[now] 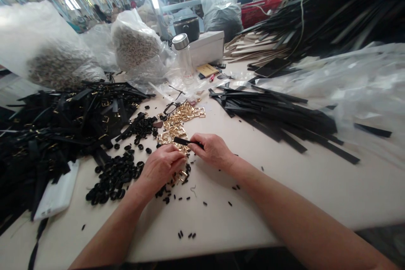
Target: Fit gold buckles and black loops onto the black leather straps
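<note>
While I can see the right hand (210, 148) pinching one black strip (182, 140) between thumb and fingers, the strip's other end is lost to me inside that grip. Its free end points left, over the gold buckles (182, 120) heaped on the counter (256, 215). The left hand (162, 163) is just beside it, fingers curled and drawn together over the near part of the heap; the tips are too hidden from my camera to tell whether they pinch anything. Both forearms run out of my view at the bottom.

The buckles overlap too much for me to count, as do the black rings (110, 179) left of the left hand. Of the small black pegs (194, 235), I count four by the near edge, in two pairs. To the right lies one pile of strips (278, 114), and clear plastic (357, 88) along its far side is cut off by the frame. On the left, a tangle of straps (66, 124) partly covers one white case (58, 196). Farther back I make out one bottle (184, 61), one white box (205, 48) and two bags of pale bits (136, 44), too blurred to identify.
</note>
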Action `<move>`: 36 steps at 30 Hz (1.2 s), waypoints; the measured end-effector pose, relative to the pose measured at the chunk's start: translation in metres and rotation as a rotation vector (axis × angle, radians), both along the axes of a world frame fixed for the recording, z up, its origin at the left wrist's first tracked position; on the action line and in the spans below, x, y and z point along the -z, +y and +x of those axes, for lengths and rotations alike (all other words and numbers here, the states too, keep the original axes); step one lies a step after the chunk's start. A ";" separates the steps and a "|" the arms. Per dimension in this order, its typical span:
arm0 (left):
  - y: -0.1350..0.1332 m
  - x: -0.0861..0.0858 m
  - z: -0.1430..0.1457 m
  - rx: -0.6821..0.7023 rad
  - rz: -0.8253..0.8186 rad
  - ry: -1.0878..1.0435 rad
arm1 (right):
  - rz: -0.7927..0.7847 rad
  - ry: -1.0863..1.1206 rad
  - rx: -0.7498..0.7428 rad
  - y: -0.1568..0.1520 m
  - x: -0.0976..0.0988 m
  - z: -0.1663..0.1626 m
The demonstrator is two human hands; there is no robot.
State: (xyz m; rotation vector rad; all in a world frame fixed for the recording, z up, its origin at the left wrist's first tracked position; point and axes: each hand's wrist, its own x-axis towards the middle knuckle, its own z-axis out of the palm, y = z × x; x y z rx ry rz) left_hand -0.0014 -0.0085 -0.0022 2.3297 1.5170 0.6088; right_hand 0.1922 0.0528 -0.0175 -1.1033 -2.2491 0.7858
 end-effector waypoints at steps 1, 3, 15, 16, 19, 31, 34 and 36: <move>0.000 0.000 0.000 -0.055 -0.010 -0.070 | -0.009 0.003 0.006 0.001 0.000 0.000; 0.000 -0.001 -0.002 -0.193 -0.042 -0.267 | -0.044 0.023 0.014 0.002 0.000 0.001; 0.006 0.000 -0.004 -0.561 -0.489 -1.299 | -0.364 0.395 -0.129 -0.007 0.004 -0.005; 0.007 0.000 -0.004 -0.561 -0.505 -1.322 | -0.403 0.425 -0.144 -0.007 0.004 -0.005; 0.008 0.000 -0.005 -0.557 -0.546 -1.381 | -0.513 0.492 -0.191 -0.007 0.004 -0.006; 0.003 -0.004 -0.001 -0.537 -0.639 -1.401 | -0.154 0.241 -0.192 0.000 0.008 -0.004; 0.003 -0.003 0.000 -0.535 -0.558 -1.372 | -0.120 0.246 -0.188 -0.002 0.005 -0.004; 0.003 -0.003 0.000 -0.523 -0.582 -1.393 | -0.148 0.290 -0.209 -0.003 0.005 -0.005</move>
